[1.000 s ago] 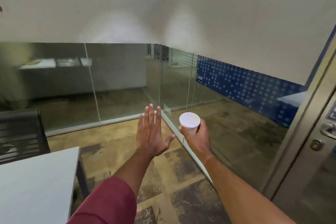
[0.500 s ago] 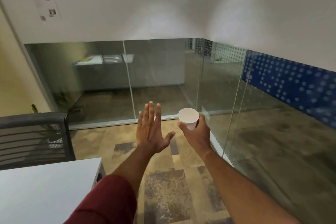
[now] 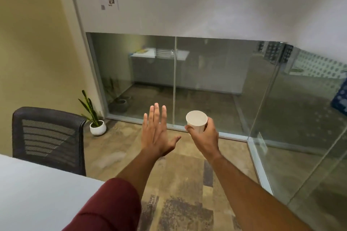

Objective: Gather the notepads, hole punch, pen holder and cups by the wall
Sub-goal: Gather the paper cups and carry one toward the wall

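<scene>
My right hand (image 3: 205, 138) grips a white paper cup (image 3: 196, 120) from below, holding it upright at chest height over the carpet; its inside looks empty. To the left of it my left hand (image 3: 156, 131) is stretched out flat, fingers spread, holding nothing. A white table (image 3: 33, 193) fills the lower left corner. No notepads, hole punch or pen holder show in this view.
A black mesh office chair (image 3: 47, 137) stands at the table's far side. A small potted plant (image 3: 96, 124) sits on the floor by the yellow wall (image 3: 37, 52). Glass partitions (image 3: 206, 84) close off the room ahead and to the right. Patterned carpet (image 3: 178, 202) lies underfoot.
The view has swung left: the door at the right is gone, and the yellow wall, plant and more of the chair have appeared. Both hands keep the same pose, cup still held.
</scene>
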Tool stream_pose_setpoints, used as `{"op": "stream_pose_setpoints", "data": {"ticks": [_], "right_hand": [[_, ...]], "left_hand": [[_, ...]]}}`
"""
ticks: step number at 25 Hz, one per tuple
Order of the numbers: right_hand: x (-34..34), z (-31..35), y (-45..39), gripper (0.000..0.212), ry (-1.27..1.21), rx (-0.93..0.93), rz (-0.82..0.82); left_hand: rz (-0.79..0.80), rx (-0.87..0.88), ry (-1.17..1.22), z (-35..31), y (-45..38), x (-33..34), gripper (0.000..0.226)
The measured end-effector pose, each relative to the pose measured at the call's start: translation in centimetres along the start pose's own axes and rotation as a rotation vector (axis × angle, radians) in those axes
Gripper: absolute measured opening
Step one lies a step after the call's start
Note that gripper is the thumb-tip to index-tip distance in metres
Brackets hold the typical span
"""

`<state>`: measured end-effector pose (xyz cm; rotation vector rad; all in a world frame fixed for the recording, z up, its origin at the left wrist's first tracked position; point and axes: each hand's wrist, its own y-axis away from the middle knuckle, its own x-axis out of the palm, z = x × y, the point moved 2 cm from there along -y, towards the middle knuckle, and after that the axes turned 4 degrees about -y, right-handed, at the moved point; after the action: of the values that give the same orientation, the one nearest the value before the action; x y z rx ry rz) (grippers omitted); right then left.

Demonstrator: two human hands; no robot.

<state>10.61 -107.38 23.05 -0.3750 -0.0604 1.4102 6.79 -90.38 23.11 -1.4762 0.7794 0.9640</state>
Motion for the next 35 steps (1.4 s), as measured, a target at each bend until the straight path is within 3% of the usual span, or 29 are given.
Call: {"op": "stream_pose_setpoints", "data": {"ticks": [13, 26, 35], "right_hand": [[25.7, -4.6, -25.6, 0.063, -0.077, -0.028, 0.253], [53.2, -7.1, -45.2, 0.064, -0.223, -0.07, 0.593], [71.7, -4.4, -48.8, 0.067, -0.276, -0.075, 0.889]], "left_hand": [[0.01, -0.196, -0.114, 16.2, -25.8, 14.6, 0.11], [-0.001, -0.513, -0.245, 33.7, -44.0, 25.0, 0.11], [0.018, -0.819, -0.355, 47.0, -48.3, 26.3, 0.11]]}}
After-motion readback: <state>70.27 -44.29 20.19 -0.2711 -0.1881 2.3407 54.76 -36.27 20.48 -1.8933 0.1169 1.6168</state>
